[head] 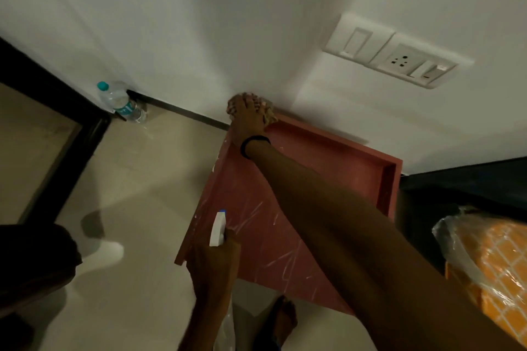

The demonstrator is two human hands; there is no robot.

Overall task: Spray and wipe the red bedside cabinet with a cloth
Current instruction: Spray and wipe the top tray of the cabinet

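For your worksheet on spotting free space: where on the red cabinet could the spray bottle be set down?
Cabinet top is bare between the right forearm and its raised right rim. Crowded: far-left corner, right hand on cloth; near-left edge, left hand holding spray bottle.

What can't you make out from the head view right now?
- Cloth: mostly hidden under the right hand at the cabinet's far corner.
- Spray bottle: body hidden by the left hand; its fill level is unreadable.
- Cabinet front: out of sight below its top.
- Water bottle label: too small.
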